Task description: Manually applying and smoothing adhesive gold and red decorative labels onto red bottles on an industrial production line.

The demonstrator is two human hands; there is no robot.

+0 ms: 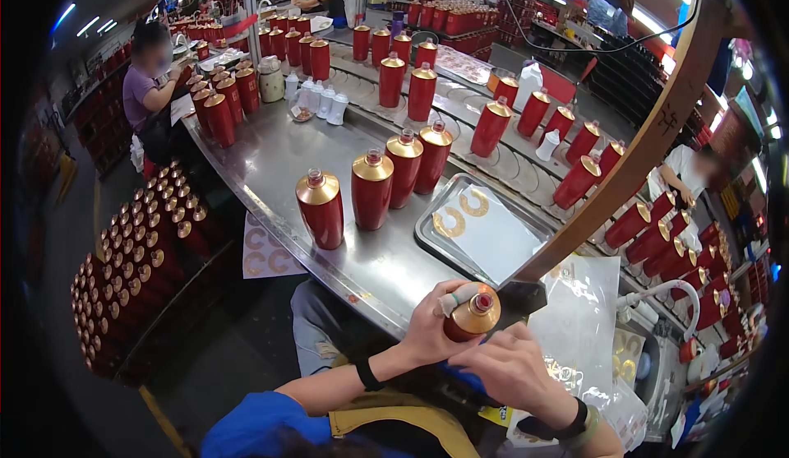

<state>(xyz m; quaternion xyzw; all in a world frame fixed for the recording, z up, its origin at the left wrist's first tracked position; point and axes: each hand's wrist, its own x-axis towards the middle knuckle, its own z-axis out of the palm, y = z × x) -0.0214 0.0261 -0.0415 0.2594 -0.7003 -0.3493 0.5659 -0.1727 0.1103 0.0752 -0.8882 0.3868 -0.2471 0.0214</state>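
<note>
My left hand (pixel 431 326) is wrapped around a red bottle (pixel 475 316) with a gold shoulder and a bare neck, tilted toward me over the table's near edge. A pale wrap covers one of its fingertips. Close against the bottle's lower right side is my right hand (pixel 514 363), its fingers curled. Something blue (pixel 467 376) shows beneath those fingers; whether they hold it I cannot tell. Beyond my hands, a metal tray (pixel 427 240) carries a white sheet (pixel 485 248) with gold C-shaped stickers (pixel 449 222). Several like bottles (pixel 372 188) stand upright left of the tray.
A brown post (pixel 649 137) rises right of the tray. Red bottles (pixel 491 127) line the conveyor (pixel 460 158) behind. White small bottles (pixel 327 103) sit at the table's far end. Massed bottles (pixel 136 269) stand at lower left. A co-worker (pixel 148 88) works at far left.
</note>
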